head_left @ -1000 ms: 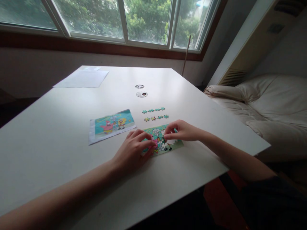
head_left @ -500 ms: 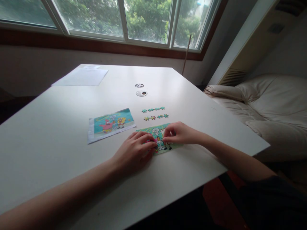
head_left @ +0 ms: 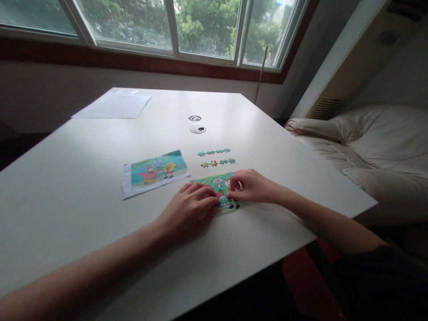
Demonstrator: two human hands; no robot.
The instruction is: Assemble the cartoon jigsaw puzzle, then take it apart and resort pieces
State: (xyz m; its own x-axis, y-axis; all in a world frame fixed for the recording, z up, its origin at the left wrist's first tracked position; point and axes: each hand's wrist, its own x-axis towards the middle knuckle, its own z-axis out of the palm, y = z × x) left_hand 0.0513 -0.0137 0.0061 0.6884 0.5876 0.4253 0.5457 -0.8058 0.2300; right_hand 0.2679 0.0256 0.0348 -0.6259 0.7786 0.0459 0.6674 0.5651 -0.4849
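Note:
A colourful cartoon jigsaw puzzle [head_left: 219, 183] lies flat near the front of the white table, partly covered by both hands. My left hand [head_left: 192, 203] rests over its left side, fingers extended and lying on the pieces. At the right side of the puzzle, my right hand [head_left: 247, 186] has thumb and forefinger brought together in a pinch, low against the surface. The fingertips hide whatever is between them. Pale gaps show among the pieces beside that pinch. Just beyond the puzzle, loose jigsaw pieces [head_left: 214, 163] are laid out in two short rows.
Left of the puzzle is a printed picture sheet [head_left: 157, 171] with the same cartoon figures. Two round table inserts [head_left: 197, 129] sit farther back. White paper [head_left: 113, 107] lies at the far left corner of the table [head_left: 83, 178]. A cream sofa [head_left: 368, 156] stands to the right.
Almost nothing differs. The right hand's fingers have shifted very slightly at the puzzle, and the left hand stays in place. The whole view has moved a little.

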